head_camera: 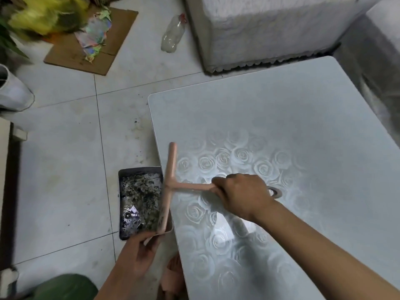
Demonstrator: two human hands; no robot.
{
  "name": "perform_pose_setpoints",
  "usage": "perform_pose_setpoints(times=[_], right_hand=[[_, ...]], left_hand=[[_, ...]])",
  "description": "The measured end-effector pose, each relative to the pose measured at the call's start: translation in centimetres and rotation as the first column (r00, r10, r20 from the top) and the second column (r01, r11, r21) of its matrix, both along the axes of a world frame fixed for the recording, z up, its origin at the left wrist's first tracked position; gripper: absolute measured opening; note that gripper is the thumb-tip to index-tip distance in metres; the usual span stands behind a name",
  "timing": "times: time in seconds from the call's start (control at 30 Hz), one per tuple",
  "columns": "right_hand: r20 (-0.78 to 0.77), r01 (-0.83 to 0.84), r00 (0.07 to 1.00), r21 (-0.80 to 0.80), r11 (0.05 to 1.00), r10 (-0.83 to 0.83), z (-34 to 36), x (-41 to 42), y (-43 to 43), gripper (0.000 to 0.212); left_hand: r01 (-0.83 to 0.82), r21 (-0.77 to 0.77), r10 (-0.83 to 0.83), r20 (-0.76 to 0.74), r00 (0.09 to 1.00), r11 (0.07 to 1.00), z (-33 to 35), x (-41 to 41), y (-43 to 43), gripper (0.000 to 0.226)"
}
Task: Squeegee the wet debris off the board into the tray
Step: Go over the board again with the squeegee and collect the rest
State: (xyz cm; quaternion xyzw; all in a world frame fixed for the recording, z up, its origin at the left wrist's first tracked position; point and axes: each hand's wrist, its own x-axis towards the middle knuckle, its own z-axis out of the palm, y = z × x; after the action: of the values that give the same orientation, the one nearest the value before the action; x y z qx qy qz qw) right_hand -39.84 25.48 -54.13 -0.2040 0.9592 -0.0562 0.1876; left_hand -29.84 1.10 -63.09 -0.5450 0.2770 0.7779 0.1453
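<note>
A pale board (292, 118) with an embossed rose pattern fills the right of the head view. My right hand (242, 193) grips the handle of a pink T-shaped squeegee (170, 169), whose blade lies along the board's left edge. Just past that edge a dark tray (129, 172) holds wet greenish debris (140, 191) and shiny scraps. My left hand (138, 254) holds the tray's near end, fingers curled round its rim. The squeegee's near tip reaches over the tray's near right corner.
Tiled floor (65, 169) with dirt specks lies left of the board. A clear plastic bottle (173, 33) and flattened cardboard (93, 46) with crumpled foil lie at the back. A white textured block (270, 29) stands behind the board. A pink slipper (173, 276) shows below the tray.
</note>
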Motion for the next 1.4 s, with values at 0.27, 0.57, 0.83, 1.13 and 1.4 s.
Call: perform_pose_setpoints(times=[0.27,0.57,0.83,1.13,1.4], right_hand=[[-0.091,0.059,0.995,0.171,0.983,-0.044,4.3,-1.6,6.1,0.038],[-0.100,0.083,0.992,0.072,0.994,-0.076,2.6,-0.2,0.7,0.032],[-0.052,0.512,0.859,0.083,0.855,-0.509,5.6,7.4,18.7,0.025],[0.015,0.118,0.992,0.154,0.981,-0.122,1.1,-1.5,7.5,0.041],[-0.042,-0.098,0.994,0.103,0.990,0.103,1.0,-6.0,-4.6,0.029]], left_hand=[[-0.032,-0.033,0.033,0.045,0.998,0.999,-0.6,-0.6,-0.3,0.041],[-0.038,-0.035,0.038,0.003,0.999,0.999,-0.9,-0.7,-0.1,0.043],[-0.063,0.039,0.059,0.100,0.993,0.997,-0.7,-1.5,-0.6,0.025],[-0.071,0.057,0.065,0.105,0.992,0.996,-1.1,-3.5,-0.8,0.024],[-0.069,0.054,0.065,0.080,0.995,0.996,-1.4,-3.7,-0.9,0.024]])
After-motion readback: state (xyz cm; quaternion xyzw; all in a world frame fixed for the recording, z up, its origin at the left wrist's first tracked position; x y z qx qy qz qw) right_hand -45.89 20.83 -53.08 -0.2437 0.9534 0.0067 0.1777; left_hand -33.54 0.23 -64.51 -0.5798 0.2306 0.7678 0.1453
